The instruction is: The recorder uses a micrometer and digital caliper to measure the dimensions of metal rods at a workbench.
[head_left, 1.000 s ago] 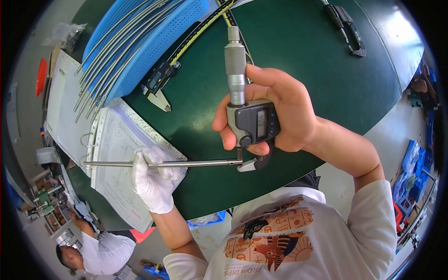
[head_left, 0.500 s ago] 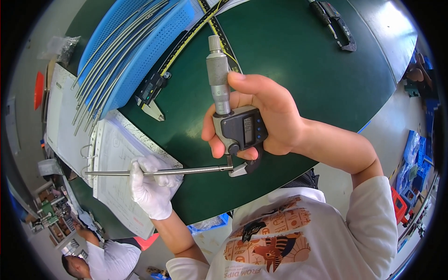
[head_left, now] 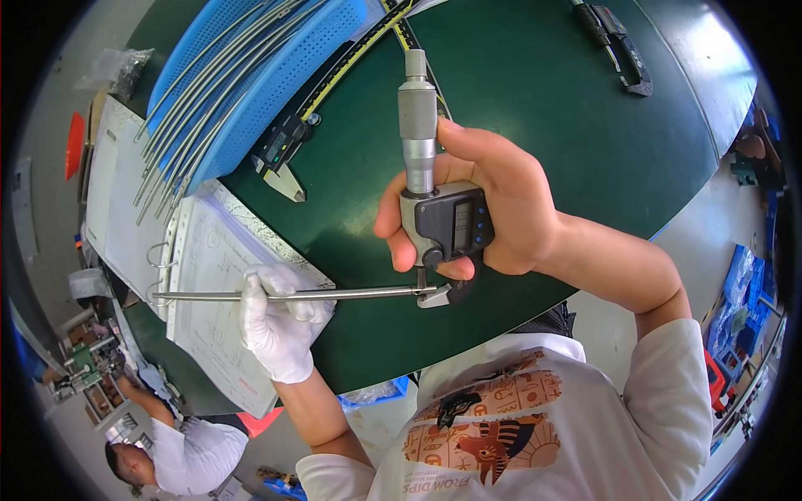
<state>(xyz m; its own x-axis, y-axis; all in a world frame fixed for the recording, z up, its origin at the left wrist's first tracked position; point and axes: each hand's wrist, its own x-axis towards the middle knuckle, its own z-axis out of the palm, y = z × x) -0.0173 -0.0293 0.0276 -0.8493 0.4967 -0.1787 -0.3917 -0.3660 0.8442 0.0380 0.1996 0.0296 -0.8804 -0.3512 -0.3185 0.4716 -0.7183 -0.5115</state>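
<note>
My left hand (head_left: pixel 281 324), in a white glove, pinches a slim metal rod (head_left: pixel 359 293) and holds it roughly level over an open binder. My bare right hand (head_left: pixel 510 196) wraps round a digital micrometer (head_left: pixel 428 213), its thumb and fingers on either side of the frame. The micrometer stands with its thimble pointing away from me and its display facing up. At the near end, the rod's right tip lies in the jaw gap, between spindle and anvil. Whether both faces touch the rod is too small to tell.
A blue perforated basket (head_left: pixel 322 63) at the far left carries several long metal rods. Beside it lie a digital caliper (head_left: pixel 284 154) and the binder with papers (head_left: pixel 200 309). Another micrometer (head_left: pixel 616 46) rests at the far right of the green table (head_left: pixel 585 167). A co-worker (head_left: pixel 196 455) is at lower left.
Both hands, the micrometer and the rod have shifted slightly right and away in the picture. The thimble has turned, and the rod's tip now sits within the jaw gap.
</note>
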